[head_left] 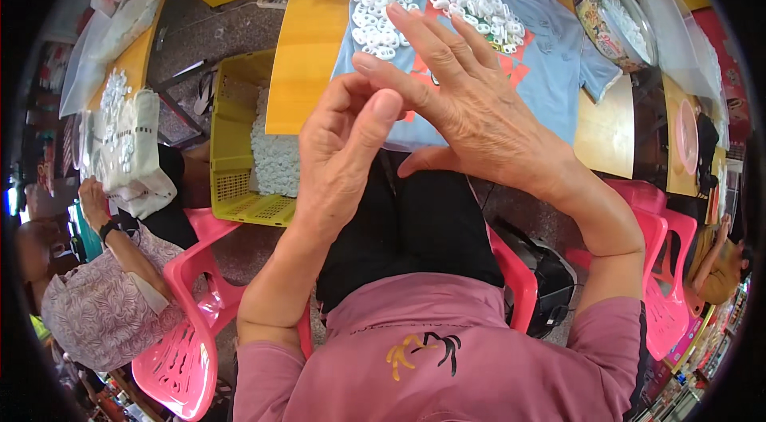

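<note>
My left hand is raised above the table's near edge, its thumb up and its fingers curled inward. Anything inside those curled fingers is hidden from view. Just to its right, my right hand is held palm down with the fingers stretched and apart, and nothing shows in it. Its index finger passes close over the left fingers; I cannot tell whether they touch. Beyond both hands, a light blue T-shirt with a red print lies spread out. On it sit a left pile of small white oval pieces and a right pile of similar white pieces.
A yellow crate holding white pieces stands left of the yellow table. A round tin with a clear bag is at the back right. Pink chairs flank me. A person works at the left.
</note>
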### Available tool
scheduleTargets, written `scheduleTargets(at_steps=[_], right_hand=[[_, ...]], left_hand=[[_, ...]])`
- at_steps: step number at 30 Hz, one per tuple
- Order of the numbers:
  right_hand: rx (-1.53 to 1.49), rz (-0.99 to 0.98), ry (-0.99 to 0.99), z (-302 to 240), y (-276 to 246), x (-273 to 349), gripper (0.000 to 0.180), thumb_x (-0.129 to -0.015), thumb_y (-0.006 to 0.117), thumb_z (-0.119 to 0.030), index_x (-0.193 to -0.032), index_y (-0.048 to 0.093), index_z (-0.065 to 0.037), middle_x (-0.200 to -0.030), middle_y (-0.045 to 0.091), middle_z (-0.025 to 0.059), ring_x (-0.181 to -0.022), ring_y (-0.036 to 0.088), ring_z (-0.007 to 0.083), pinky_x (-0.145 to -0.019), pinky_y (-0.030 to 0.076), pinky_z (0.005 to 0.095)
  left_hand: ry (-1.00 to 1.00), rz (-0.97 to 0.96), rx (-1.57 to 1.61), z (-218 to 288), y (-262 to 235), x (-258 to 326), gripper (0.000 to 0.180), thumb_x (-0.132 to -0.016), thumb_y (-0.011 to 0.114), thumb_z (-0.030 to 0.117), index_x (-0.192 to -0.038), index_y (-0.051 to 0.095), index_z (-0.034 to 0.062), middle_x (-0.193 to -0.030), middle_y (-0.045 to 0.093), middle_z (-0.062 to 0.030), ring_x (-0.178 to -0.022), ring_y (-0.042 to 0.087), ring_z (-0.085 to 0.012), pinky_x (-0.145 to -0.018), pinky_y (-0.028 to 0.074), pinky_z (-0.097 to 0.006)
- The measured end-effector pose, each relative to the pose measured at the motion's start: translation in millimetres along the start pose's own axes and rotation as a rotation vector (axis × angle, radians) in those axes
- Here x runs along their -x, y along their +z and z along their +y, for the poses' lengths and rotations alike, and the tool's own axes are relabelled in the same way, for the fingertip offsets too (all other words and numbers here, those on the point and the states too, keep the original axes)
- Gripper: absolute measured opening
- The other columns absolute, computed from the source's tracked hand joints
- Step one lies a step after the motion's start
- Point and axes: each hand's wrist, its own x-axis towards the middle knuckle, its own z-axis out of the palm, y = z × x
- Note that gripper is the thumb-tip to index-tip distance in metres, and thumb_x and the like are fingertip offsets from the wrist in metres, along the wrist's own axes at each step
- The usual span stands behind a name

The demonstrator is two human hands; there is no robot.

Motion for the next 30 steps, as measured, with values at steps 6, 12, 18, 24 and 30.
scheduleTargets(at_steps=[6,12,18,24,30], right_hand=[[0.114,0.040,-0.024,-11.6,-5.1,12.3,0.093,-0.065,0.082,-0.020,-0.146,0.036,-0.019,-0.137,0.046,0.0104,-0.125,0.046,0.0280,-0.111,0.028,0.0505],[0.063,-0.049,0.000,-37.3,-21.0,30.2,0.086,-0.070,0.077,-0.013,-0.145,0.036,-0.007,-0.108,0.057,0.0068,-0.096,0.058,0.0223,-0.099,0.039,0.0440],[0.088,0.014,-0.021,-49.5,-35.5,46.2,0.083,-0.073,0.075,-0.015,-0.144,0.036,-0.006,-0.104,0.059,0.0082,-0.089,0.058,0.0245,-0.083,0.045,0.0385],[0.066,-0.158,0.034,-60.2,-41.7,69.0,0.076,-0.078,0.071,-0.014,-0.145,0.035,-0.007,-0.107,0.059,0.0110,-0.089,0.060,0.0278,-0.078,0.048,0.0402],[0.229,0.060,-0.136,-42.3,-41.8,82.4,0.068,-0.082,0.066,-0.011,-0.144,0.038,-0.015,-0.105,0.062,0.0130,-0.089,0.063,0.0293,-0.074,0.049,0.0389]], left_hand=[[-0.035,0.019,0.021,6.5,11.9,10.8,0.021,-0.094,0.062,0.016,-0.106,0.058,-0.0005,-0.097,0.062,-0.0043,-0.092,0.059,-0.0109,-0.084,0.045,-0.025],[-0.161,-0.072,0.244,14.7,20.3,26.3,0.018,-0.093,0.062,0.017,-0.099,0.058,0.0007,-0.093,0.061,-0.0035,-0.086,0.058,-0.0103,-0.083,0.045,-0.025],[0.074,-0.014,0.081,19.6,44.5,45.5,0.022,-0.093,0.062,0.019,-0.102,0.056,0.0009,-0.096,0.059,-0.0034,-0.086,0.056,-0.0086,-0.080,0.046,-0.025],[-0.193,-0.198,0.072,16.3,42.6,57.4,0.023,-0.094,0.063,0.024,-0.101,0.057,0.0027,-0.094,0.060,-0.0014,-0.085,0.055,-0.0073,-0.074,0.046,-0.023],[0.216,-0.134,-0.412,16.1,63.0,68.5,0.019,-0.090,0.069,0.020,-0.091,0.061,0.0033,-0.081,0.058,0.0012,-0.075,0.052,-0.0056,-0.067,0.044,-0.022]])
